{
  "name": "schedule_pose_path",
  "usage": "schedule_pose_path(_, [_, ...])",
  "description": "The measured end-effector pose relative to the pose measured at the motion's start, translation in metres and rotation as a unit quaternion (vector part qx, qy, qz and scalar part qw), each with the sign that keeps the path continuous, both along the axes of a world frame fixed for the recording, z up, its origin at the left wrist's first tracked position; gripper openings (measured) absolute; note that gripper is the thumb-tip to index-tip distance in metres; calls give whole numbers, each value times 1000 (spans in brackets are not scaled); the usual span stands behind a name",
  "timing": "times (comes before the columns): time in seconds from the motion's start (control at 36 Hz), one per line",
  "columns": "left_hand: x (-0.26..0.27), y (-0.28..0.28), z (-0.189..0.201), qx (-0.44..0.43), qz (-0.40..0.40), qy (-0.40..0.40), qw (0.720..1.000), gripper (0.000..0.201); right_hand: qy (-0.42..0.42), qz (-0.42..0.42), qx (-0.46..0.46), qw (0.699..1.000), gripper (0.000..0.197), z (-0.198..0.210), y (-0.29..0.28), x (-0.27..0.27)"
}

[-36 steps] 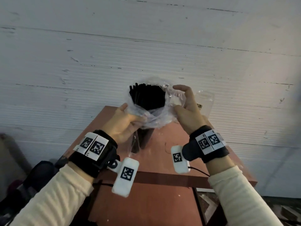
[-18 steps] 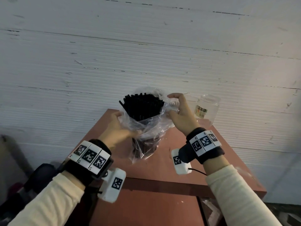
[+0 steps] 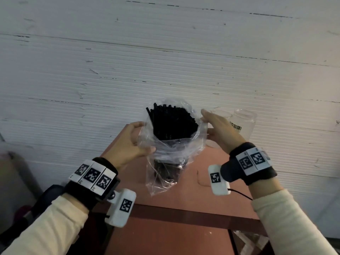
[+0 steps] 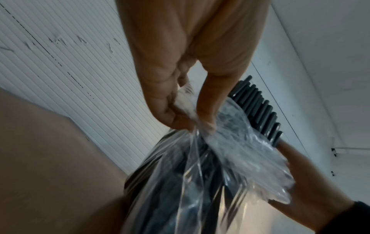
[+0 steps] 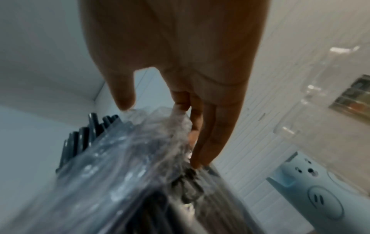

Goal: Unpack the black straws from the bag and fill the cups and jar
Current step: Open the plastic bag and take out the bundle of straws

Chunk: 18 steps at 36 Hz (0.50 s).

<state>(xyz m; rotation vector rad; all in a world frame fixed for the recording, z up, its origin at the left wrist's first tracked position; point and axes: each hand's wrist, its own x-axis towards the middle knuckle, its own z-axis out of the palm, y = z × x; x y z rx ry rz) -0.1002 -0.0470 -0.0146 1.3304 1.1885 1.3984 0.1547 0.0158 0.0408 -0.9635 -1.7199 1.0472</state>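
Observation:
A clear plastic bag stands upright on the red-brown table. Its top is rolled down, and a dense bundle of black straws sticks out. My left hand pinches the bag's left rim; the left wrist view shows thumb and fingers of the left hand bunching the plastic. My right hand holds the right rim, thumb on one side and long fingers on the other. A clear jar with a small label and a clear cup stand behind the right hand, both without straws.
A white ribbed wall rises right behind the table. A white power strip lies near the jar in the right wrist view. Dark things sit on the floor at the left. The table's near part is lower.
The bag has come down to stand on the table. Both hands have slid down and apart along its rim, so more of the straws stands bare.

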Motion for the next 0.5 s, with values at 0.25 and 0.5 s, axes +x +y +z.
schedule_pose_path(0.25, [-4,1,2,-53,-115,0,992,80,10,44,37,998,22,-3,3,9])
schedule_pose_path(0.5, [-12,0,12,-51,-200,13,978,67,-55,-4,92,994,18,-6,9,16])
